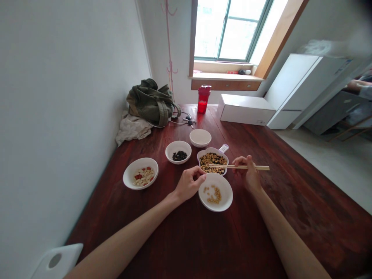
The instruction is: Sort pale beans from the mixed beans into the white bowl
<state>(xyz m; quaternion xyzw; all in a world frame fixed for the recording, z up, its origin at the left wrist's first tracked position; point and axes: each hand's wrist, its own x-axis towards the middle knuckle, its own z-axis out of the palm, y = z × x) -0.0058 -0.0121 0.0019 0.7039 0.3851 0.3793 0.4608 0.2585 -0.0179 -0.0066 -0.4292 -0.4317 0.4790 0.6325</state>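
Clenching chopsticks [258,167] in right grip [247,174] over a bean bowl [213,150], left grip [189,184] pinched, hold unclear, by another bowl [225,190]

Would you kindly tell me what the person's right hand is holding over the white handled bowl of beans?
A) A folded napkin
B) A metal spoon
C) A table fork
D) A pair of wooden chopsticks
D. The right hand grips a pair of wooden chopsticks, their tips reaching level across the white handled bowl.
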